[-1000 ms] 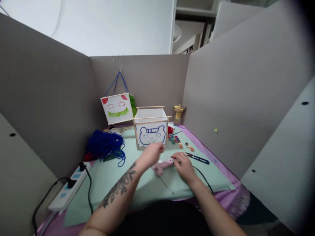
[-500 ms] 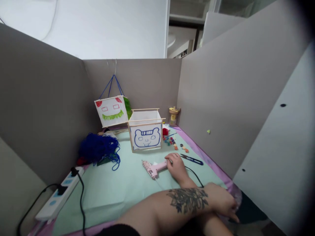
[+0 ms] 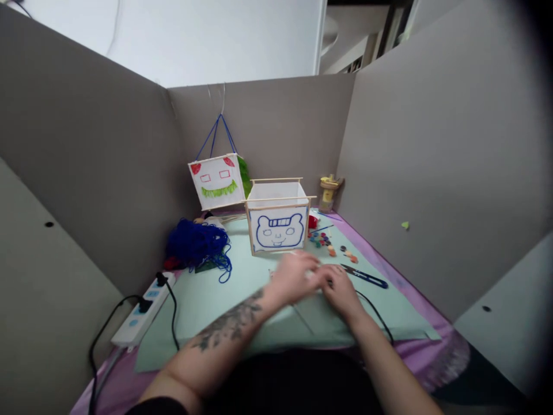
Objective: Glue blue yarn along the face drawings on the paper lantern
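- Head view: grey panels stand around a green-covered table.
- The glue gun, mostly hidden behind the left hand, shows a bit at 9 o'clock from it; its full axis can't be told. A thin stick runs toward 5 o'clock.
- The left hand, blurred and curled, meets the curled fingers of the right hand; whether either grips anything, I can't tell.
- The box lies at 11 o'clock from the left hand, the nearer one.

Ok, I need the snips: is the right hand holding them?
No, the snips lie on the green sheet beside the right hand.
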Available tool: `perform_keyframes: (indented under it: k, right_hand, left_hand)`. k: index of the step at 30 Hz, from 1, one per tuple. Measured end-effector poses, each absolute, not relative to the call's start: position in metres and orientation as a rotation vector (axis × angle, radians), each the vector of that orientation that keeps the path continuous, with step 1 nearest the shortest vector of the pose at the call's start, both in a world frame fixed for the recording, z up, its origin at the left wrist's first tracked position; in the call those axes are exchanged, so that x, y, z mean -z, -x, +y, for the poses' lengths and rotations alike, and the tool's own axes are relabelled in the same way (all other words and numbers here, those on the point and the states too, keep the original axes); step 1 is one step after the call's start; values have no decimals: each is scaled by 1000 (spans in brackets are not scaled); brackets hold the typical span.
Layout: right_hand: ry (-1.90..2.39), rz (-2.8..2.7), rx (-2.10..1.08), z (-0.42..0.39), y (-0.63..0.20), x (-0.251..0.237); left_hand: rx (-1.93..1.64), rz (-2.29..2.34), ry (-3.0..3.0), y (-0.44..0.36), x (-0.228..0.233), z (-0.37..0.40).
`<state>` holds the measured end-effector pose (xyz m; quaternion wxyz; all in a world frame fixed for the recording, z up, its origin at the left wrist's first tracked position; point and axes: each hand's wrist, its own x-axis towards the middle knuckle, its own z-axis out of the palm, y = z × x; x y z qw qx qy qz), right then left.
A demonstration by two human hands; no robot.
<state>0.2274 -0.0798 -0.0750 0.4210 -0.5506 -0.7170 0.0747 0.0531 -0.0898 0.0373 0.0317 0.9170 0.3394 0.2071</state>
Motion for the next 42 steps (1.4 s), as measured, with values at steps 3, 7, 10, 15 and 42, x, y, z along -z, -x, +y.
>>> perform_keyframes:
  k: [3, 7, 10, 15, 42]
  right_hand:
    - [1381, -1810, -112, -81, -225, 75]
    - [1390, -1842, -73, -79, -221, 76]
    - [1350, -1831, -62, -80, -222, 75]
    - [1164, -1634, -17, -98, -213, 58]
    - [1142, -1297, -1081, -105, -179, 15]
  left_hand:
    - [-550, 1940, -2472, 47, -32, -65]
    - [-177, 2387, -2130, 118, 3, -65]
    - [-279, 2324, -2203, 113, 18, -74]
    - [-904, 1752, -2356, 58, 9, -101]
    - [-967, 1436, -2218, 63, -13, -91]
